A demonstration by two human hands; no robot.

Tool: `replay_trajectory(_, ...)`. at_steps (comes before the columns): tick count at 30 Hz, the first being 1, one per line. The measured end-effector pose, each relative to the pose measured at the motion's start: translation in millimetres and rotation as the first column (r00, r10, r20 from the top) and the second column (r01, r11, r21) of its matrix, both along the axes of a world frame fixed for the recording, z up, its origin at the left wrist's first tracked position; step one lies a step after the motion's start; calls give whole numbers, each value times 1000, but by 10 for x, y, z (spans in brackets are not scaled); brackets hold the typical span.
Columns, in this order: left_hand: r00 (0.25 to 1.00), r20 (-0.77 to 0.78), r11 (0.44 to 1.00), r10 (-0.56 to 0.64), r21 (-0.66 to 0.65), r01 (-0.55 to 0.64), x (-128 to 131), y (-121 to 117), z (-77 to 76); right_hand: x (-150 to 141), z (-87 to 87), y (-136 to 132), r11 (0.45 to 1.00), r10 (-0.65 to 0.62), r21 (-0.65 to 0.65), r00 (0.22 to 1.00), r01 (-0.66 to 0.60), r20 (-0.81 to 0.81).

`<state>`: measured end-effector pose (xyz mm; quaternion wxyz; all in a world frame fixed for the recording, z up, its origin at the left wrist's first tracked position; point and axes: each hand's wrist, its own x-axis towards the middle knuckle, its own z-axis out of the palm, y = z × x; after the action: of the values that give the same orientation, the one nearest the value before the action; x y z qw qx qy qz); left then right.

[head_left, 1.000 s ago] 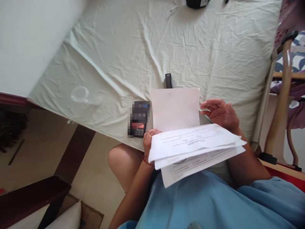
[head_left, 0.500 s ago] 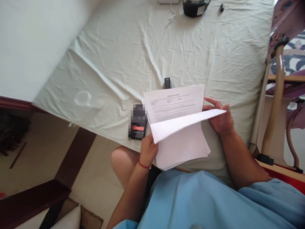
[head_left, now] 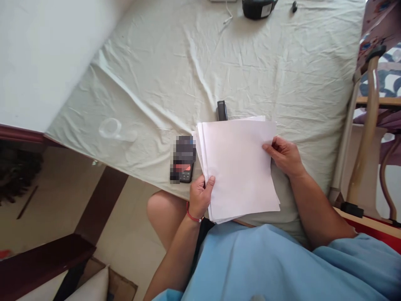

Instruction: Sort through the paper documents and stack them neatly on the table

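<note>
Grip of both hands (head_left: 242, 174) on white paper sheets (head_left: 239, 167).

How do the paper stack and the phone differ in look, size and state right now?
The paper stack shows a blank white top face; the phone is dark with a red patch on its screen. The stack is much larger than the phone. The left hand and right hand hold the stack; neither holds the phone. Both are roughly rectangular.
</note>
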<state>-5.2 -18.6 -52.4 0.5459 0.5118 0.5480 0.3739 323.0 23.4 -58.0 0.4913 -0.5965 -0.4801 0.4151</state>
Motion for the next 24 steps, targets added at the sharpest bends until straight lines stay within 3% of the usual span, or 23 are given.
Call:
replay_trajectory(5, 995, 70, 997, 75, 12, -76, 41, -29, -90, 5, 2, -4, 1000, -20, 9, 995, 19, 101)
replay_trajectory(10, 989, 116, 995, 94, -31, -91, 44, 31, -94, 68, 29, -15, 982, -178, 122, 924, 144, 338)
replay_trajectory(19, 960, 218, 984, 174, -66, -163, 177, 72, 7, 172, -86, 16, 960, -275, 42, 961, 275, -11)
replay_trajectory(24, 958, 222, 984, 179, -54, -171, 150, 56, -49, 188, -55, -1, 965, -252, -86, 967, 248, -33)
